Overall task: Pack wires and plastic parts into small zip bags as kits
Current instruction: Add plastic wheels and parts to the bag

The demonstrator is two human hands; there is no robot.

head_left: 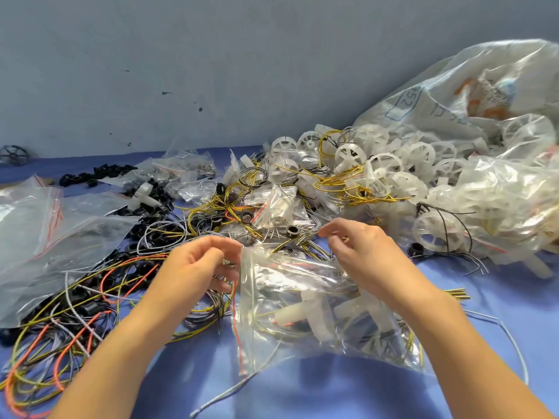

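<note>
A small clear zip bag [314,316] with a red seal line lies in front of me on the blue table, holding white plastic parts and yellow and black wires. My left hand [196,267] pinches the bag's upper left corner with curled fingers. My right hand [360,252] is above the bag's upper right edge, its fingers curled and pinching thin wire ends beside a yellow wire. Loose coiled wires [75,313] in yellow, orange, black and grey lie to the left.
Empty zip bags [45,231] are stacked at the left. Black rings [99,172] and small filled bags [181,167] lie at the back. White plastic wheels [378,164] pile at the right beside a large clear sack [484,95]. A blue-grey wall stands behind.
</note>
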